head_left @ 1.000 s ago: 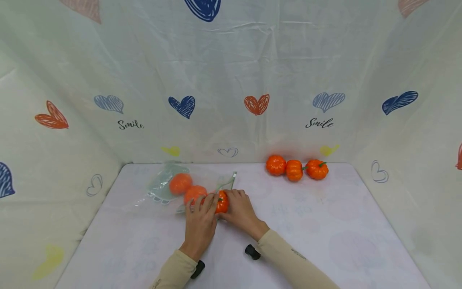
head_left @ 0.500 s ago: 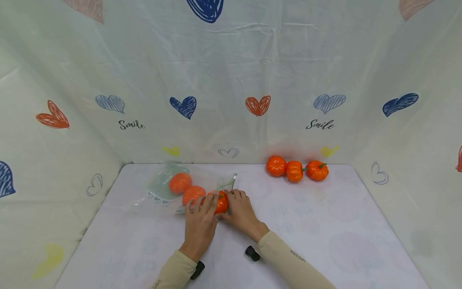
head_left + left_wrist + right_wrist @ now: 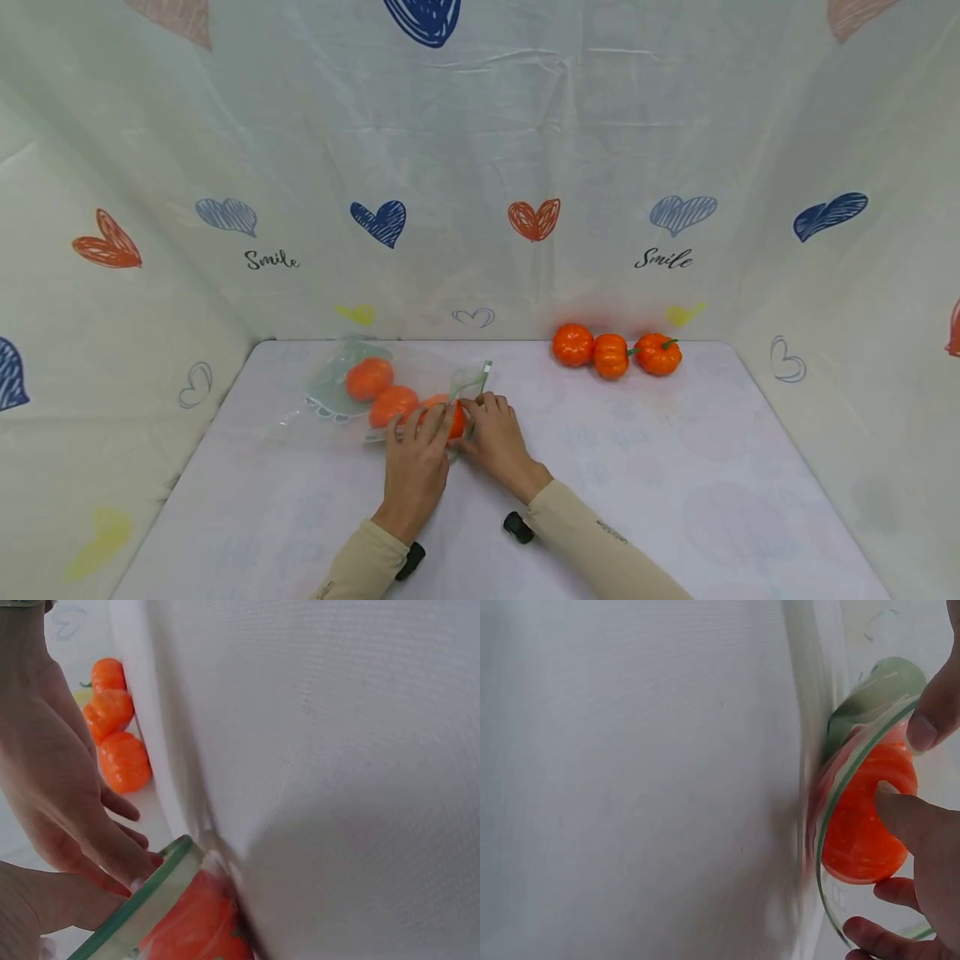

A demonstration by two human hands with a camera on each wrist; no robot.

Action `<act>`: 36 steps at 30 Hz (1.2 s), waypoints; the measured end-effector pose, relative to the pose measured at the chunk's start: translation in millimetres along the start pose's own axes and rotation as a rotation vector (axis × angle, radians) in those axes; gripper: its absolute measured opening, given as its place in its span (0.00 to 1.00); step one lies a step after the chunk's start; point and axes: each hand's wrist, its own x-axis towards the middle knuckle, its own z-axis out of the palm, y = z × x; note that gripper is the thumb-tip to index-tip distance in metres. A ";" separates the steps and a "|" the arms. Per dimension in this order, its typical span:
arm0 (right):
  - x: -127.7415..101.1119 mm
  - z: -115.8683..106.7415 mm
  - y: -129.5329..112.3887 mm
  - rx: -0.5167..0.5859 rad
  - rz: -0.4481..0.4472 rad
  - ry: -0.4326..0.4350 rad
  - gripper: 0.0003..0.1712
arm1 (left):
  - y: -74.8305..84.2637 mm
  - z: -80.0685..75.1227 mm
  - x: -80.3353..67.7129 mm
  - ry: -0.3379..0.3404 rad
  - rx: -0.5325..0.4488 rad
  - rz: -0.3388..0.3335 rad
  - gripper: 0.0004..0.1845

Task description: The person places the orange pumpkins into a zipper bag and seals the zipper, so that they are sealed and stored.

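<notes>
The right hand [image 3: 504, 442] has its thumb [image 3: 901, 810] pressed to the near face of an orange pumpkin [image 3: 861, 838], with the next finger bent against its side; whether they grip it or only push, I cannot tell. The left hand [image 3: 417, 468] curls its fingers over the top of a clear bag [image 3: 337, 393], with the thumb at the mouth, so it seems to pinch the film and keep the entrance wide. Between the hands, that pumpkin sits just within the green-edged rim [image 3: 150, 879], which gapes around it, so I judge this piece to be nearly all the way in. Deeper in the bag, to the left, lie the second pumpkin [image 3: 393, 407] and, farther back, the first pumpkin [image 3: 369, 379], both seen through the film; these two look done. The bag itself lies on its side on the white table [image 3: 660, 475], its mouth toward the right hand and unsealed. Well apart from it, near the far edge at the right, three more wait untouched: the left loose pumpkin [image 3: 573, 345], touching the middle loose pumpkin [image 3: 611, 358], and just beside that the right loose pumpkin [image 3: 658, 355], green stem showing. By this count, half the six are in the bag or at its mouth and half remain outside. Behind everything hangs a pale backdrop [image 3: 472, 267] printed with hearts.
</notes>
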 end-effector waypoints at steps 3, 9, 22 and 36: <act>0.7 1.8 -2.4 -0.025 -0.025 -0.003 0.35 | 0.1 0.4 0.0 0.007 0.010 0.008 0.46; -1.9 -3.8 0.4 -0.031 -0.003 -0.019 0.36 | -0.2 -1.0 0.9 -0.006 0.004 0.000 0.45; -18.6 -51.2 59.0 -0.029 0.088 0.115 0.38 | -2.9 -1.1 0.2 0.001 -0.009 -0.017 0.48; -45.0 -103.8 128.8 -0.052 0.224 0.204 0.40 | -4.0 -2.2 -0.2 -0.018 0.006 -0.025 0.48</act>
